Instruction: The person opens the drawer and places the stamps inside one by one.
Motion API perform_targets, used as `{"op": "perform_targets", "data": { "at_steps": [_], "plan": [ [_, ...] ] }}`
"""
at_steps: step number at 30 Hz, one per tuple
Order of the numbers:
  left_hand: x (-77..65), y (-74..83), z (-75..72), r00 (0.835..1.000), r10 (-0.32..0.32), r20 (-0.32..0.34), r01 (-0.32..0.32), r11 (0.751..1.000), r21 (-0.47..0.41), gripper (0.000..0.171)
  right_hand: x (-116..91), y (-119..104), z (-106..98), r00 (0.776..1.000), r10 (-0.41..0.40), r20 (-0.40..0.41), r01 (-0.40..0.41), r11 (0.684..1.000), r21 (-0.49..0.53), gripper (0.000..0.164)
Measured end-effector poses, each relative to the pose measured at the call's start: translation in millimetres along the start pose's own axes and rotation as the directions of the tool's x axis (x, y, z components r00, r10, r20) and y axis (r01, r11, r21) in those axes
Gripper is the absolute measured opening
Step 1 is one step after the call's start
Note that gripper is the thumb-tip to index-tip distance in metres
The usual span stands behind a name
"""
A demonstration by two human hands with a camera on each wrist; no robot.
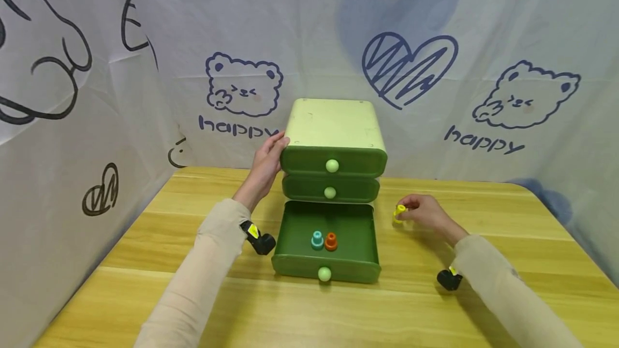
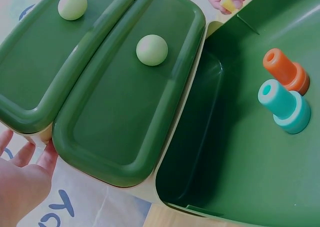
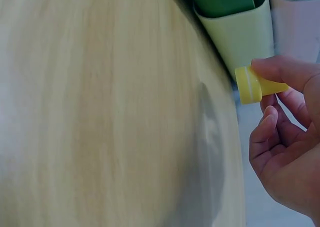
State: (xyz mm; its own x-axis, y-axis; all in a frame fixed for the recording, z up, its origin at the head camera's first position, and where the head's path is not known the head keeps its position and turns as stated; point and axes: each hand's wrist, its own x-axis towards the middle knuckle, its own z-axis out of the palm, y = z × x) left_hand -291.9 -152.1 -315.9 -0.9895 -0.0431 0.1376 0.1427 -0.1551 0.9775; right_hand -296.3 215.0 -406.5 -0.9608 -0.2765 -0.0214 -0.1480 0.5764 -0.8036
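A small cabinet with a cream top and green drawers stands on the table. Its bottom drawer is pulled out, with a teal stepped peg and an orange stepped peg upright inside, side by side. My left hand rests against the cabinet's left side, fingers extended, as the left wrist view also shows. To the right of the cabinet, my right hand pinches a yellow stepped peg between thumb and fingers. Whether the peg touches the table cannot be told.
The upper drawer and middle drawer are closed, each with a round pale knob. Wooden tabletop extends around the cabinet. Behind it hangs a white cloth with bears and hearts drawn on it.
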Motion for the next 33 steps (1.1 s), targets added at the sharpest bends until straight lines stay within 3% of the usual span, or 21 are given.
{"op": "perform_targets", "data": {
  "at_steps": [7,14,25,33],
  "plan": [
    [1.0,-0.2,0.4,1.000,-0.003,0.000,0.003,1.000,-0.002,0.057,-7,-11,6,0.998,-0.060,0.011,0.060,0.998,-0.007,0.023],
    [-0.6,0.7,0.7,1.000,-0.003,0.005,0.003,1.000,-0.008,0.058,-15,-25,13,0.996,-0.083,0.040,0.081,0.996,0.034,0.022],
    [-0.6,0.9,0.1,1.000,0.001,0.015,-0.001,1.000,0.000,0.058,-22,-48,20,0.990,-0.122,0.074,0.122,0.993,0.004,0.018],
    [0.0,0.5,0.4,1.000,0.000,0.014,0.000,1.000,-0.003,0.058,-22,-56,23,0.976,-0.186,0.112,0.188,0.982,-0.003,0.018]
  ]
}}
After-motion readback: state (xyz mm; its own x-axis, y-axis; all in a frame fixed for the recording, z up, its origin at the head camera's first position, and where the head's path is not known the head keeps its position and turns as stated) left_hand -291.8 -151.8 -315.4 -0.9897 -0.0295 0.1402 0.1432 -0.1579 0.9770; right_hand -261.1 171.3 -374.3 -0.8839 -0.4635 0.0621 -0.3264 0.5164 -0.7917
